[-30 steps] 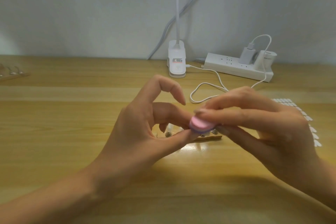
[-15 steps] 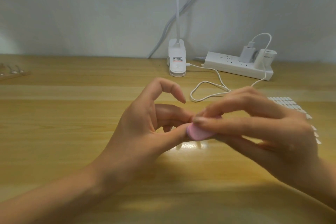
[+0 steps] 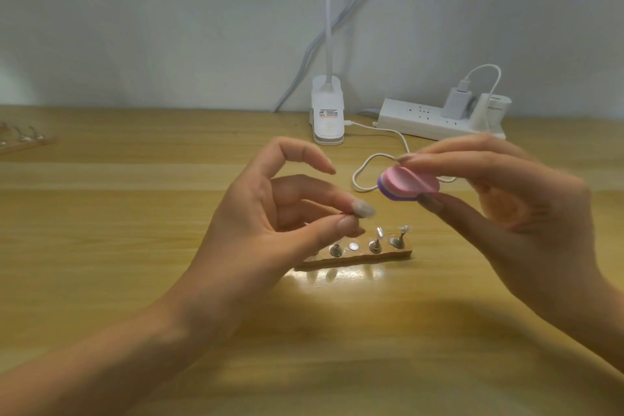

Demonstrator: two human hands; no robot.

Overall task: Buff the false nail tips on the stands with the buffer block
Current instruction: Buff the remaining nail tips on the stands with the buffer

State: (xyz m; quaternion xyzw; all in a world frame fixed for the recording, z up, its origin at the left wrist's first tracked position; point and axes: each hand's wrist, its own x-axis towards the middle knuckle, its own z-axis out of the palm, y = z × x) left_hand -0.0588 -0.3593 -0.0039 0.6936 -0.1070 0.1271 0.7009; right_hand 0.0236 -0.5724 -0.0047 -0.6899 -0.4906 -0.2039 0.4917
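Head feed looks down on a wooden table (image 3: 101,246). The left hand (image 3: 270,230) is raised over the middle of it. Its thumb and middle finger are closed in a tight pinch on a pale nail tip (image 3: 364,209). That tip is blurred, so I can't tell whether a stand sits under it. The forefinger arches above and touches nothing.

On the other side, the right hand (image 3: 523,213) has the buffer block (image 3: 408,184) clamped, forefinger along the top and thumb underneath. The block's pink face is up, with purple layers below, and it is tilted. It is held in the air, up and to the right of the pinched tip, near it but apart.

Below both hands a wooden strip (image 3: 388,256) lies flat on the table, its left end hidden behind the left hand. Two metal stands near its right end, one (image 3: 375,244) and the other (image 3: 397,240), each carry a clear nail tip, the first (image 3: 381,232) and the second (image 3: 404,230). Just left of them is a bare round metal disc (image 3: 353,246). Next comes another stand (image 3: 335,250), its top hidden behind the thumb.

At the back edge I see a white clip lamp base (image 3: 327,115) and a power strip (image 3: 422,121) with a charger (image 3: 456,101) plugged in. A white cable (image 3: 368,165) loops between them. At the far left is a second strip with stands (image 3: 20,138), too blurred to read.
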